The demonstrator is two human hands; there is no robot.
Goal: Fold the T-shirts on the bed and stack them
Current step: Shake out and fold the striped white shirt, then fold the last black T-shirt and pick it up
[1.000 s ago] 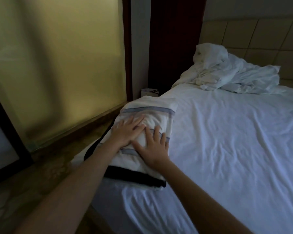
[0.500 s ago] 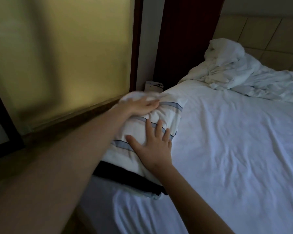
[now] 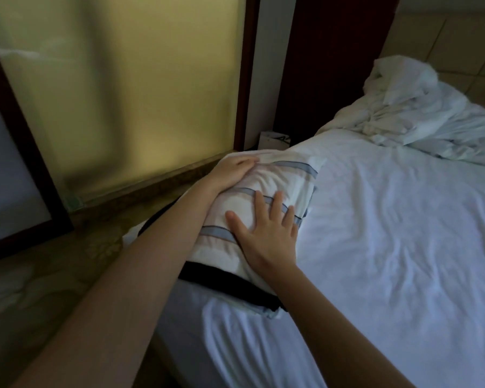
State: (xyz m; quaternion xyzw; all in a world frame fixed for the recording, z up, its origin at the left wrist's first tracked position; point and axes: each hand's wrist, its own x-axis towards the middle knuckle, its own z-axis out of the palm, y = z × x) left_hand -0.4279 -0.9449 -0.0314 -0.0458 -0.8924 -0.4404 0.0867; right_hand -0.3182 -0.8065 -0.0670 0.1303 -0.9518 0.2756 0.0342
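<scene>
On the white-sheeted bed (image 3: 389,247), left hand (image 3: 230,173) and right hand (image 3: 266,236) press flat-fingered on a folded blue-striped white T-shirt (image 3: 280,180); black cloth (image 3: 224,278) beneath is mostly hidden.

- Top folded T-shirt (image 3: 266,186): cream-white, crossed by grey-blue stripes with thin dark edges.
- Lower garment (image 3: 224,281), at the stack's 6 o'clock edge: black.
- Bed sheet (image 3: 389,247): plain white.
- Crumpled bedding (image 3: 420,113), 2 o'clock: white.
- Glass panel (image 3: 123,93), 10 o'clock: frosted yellow-green.
- Frame (image 3: 247,79): dark brown.
- Floor (image 3: 39,289), 8 o'clock: mottled brown-green.
</scene>
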